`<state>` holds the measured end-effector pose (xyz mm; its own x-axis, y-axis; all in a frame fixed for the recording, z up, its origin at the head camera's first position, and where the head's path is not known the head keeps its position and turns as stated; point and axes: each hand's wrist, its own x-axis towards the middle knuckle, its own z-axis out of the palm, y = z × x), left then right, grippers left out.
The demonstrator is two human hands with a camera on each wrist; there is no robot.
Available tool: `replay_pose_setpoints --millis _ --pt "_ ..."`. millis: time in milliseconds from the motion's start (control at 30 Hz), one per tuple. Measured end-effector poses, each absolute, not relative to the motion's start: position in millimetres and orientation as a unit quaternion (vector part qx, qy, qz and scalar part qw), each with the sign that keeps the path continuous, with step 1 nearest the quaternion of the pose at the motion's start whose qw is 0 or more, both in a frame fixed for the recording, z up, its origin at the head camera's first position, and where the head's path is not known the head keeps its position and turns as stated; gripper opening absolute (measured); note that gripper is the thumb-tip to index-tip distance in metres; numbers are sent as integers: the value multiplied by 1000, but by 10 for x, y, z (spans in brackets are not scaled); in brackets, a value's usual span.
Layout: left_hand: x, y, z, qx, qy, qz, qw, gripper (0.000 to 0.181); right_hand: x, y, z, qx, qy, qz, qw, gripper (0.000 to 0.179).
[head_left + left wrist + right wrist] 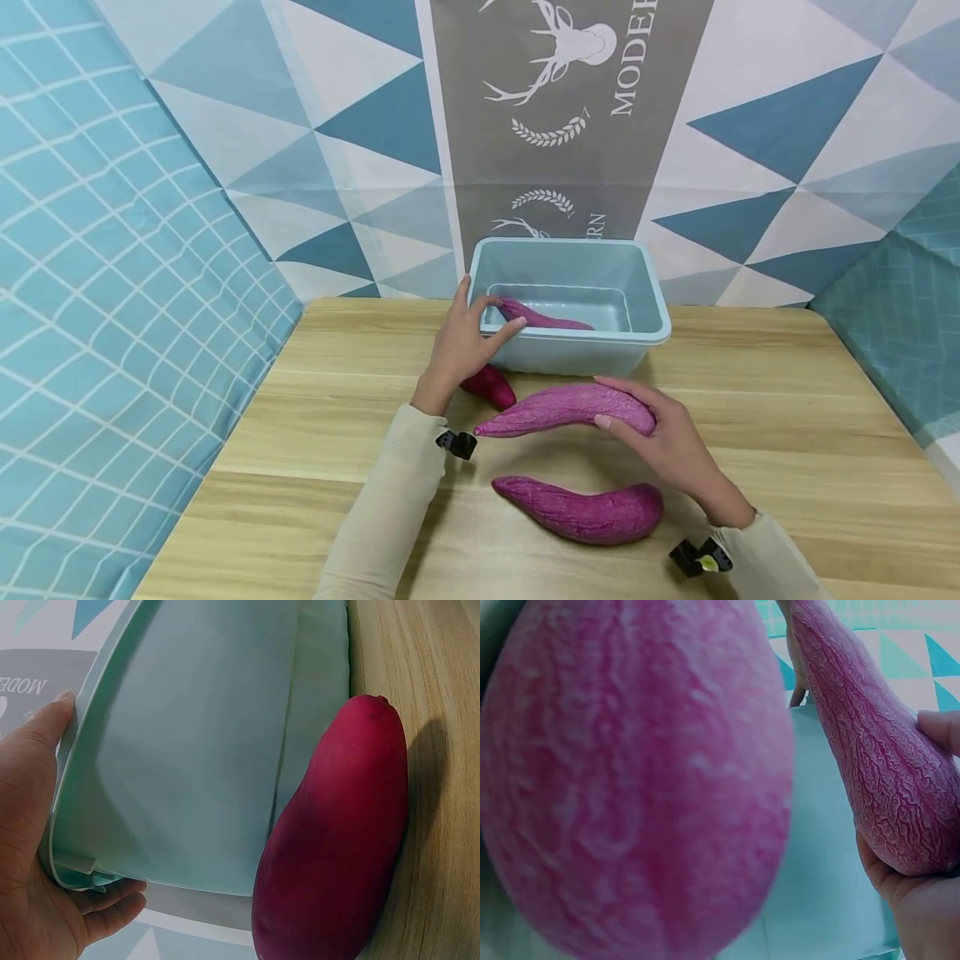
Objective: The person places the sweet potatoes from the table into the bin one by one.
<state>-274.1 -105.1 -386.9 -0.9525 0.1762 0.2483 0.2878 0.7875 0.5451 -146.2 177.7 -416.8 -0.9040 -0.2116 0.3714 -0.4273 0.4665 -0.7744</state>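
Note:
My right hand (671, 437) grips the thick end of a light purple sweet potato (555, 408), held above the table with its thin end pointing left. At the left front corner of a pale blue plastic bin (570, 354), my left hand (467, 346) holds the rim, thumb over the front edge. Inside the bin lies another purple sweet potato (551, 320). A smooth dark red sweet potato (330, 840) lies against the bin below the left hand; the hand and forearm partly hide it in the head view. Nearer me, a wrinkled purple sweet potato (585, 510) lies on the table.
The wooden table (300, 433) bears everything. Behind the bin stands a patterned cloth backdrop (375, 125) with triangles and a deer panel. Blue checked cloth (112, 292) hangs at the left, and teal cloth (900, 325) covers the right side.

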Motion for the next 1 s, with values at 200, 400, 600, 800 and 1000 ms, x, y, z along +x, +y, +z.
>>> replay_pose_setpoints --millis 200,400,600,800,1000 --pt "-2757 -1062 -3881 -120 -940 -307 87 62 -1504 1770 -4088 178 -850 482 119 47" --pt "-2752 -1080 -3895 -119 -939 -309 92 64 -1591 1723 -3996 182 -838 495 144 47" --pt "-2749 -1068 -3890 -116 -941 -306 89 67 -1662 1717 -3913 176 -834 500 154 50" --pt "-2756 -1053 -3878 -112 -944 -295 92 66 -1695 1707 -3858 158 -826 518 158 48" --pt "-2762 -1043 -3881 -115 -948 -280 97 67 -1774 1697 -3825 138 -819 527 180 47"
